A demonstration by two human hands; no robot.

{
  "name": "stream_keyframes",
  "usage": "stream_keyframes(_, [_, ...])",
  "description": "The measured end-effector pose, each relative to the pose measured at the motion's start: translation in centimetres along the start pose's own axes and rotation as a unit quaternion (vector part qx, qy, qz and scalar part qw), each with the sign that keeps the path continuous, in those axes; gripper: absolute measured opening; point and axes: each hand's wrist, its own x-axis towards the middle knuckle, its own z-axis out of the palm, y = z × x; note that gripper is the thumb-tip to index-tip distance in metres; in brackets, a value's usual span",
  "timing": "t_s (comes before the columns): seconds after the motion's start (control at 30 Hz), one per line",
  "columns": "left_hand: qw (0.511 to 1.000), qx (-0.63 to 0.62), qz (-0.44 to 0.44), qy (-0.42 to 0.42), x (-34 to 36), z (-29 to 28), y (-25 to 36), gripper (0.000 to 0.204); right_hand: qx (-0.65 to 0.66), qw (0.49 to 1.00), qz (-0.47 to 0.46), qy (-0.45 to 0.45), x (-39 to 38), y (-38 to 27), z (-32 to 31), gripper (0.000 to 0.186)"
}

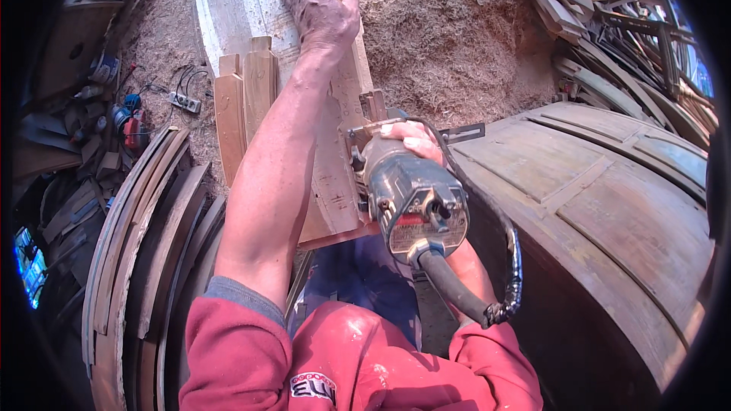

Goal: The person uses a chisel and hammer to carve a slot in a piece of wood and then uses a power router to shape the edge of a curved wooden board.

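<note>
My right hand (415, 141) is closed round the front of a dark electric router (417, 198), its fingers mostly hidden behind the body. The router's metal base stands at the right edge of a long pale wooden board (335, 186) that lies in front of me. My left arm reaches across the board, and my left hand (324, 11) lies on its far end with the fingers apart, some cut off by the top of the picture. A thick cable (457, 289) loops from the router's back end, wrapped in shiny black tape.
Several short wood blocks (259, 91) lie beside the board. Curved wooden pieces (145, 259) are stacked at left, near a power strip (185, 102) and a red tool (135, 129). A panelled wooden door (594, 190) stands at right. Shavings (449, 38) cover the ground; scrap wood (563, 15) is piled beyond.
</note>
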Motion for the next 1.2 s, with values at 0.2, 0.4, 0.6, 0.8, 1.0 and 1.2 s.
stream_keyframes(0.2, [1.000, 0.013, 0.017, 0.015, 0.1, -0.3, -0.5, 0.067, -0.009, 0.999, 0.015, -0.032, 2.5, 0.3, 0.2, 0.048])
stream_keyframes(0.4, [0.998, 0.043, 0.035, 0.007, 0.0, 0.3, -1.1, 0.069, -0.003, 0.998, 0.006, -0.055, 3.3, 4.1, 0.1, 0.060])
stream_keyframes(0.6, [0.999, 0.043, 0.009, -0.017, 0.0, 0.5, -0.6, 0.073, 0.012, 0.996, 0.059, -0.063, 4.7, 4.0, -0.3, 0.070])
stream_keyframes(0.8, [0.987, -0.155, -0.050, -0.018, 0.5, -3.8, -0.4, 0.073, 0.095, 0.984, 0.132, -0.068, 5.5, 3.1, 0.0, 0.079])
stream_keyframes(1.0, [0.976, -0.141, -0.166, 0.024, -20.0, -14.0, 4.9, 0.055, 0.245, 0.945, 0.218, -0.018, 6.2, 3.4, 1.0, 0.089])
stream_keyframes(1.2, [0.978, -0.005, -0.105, -0.182, -27.8, -13.2, 6.4, 0.085, 0.336, 0.906, 0.260, 0.005, 5.9, 3.6, 2.3, 0.098])
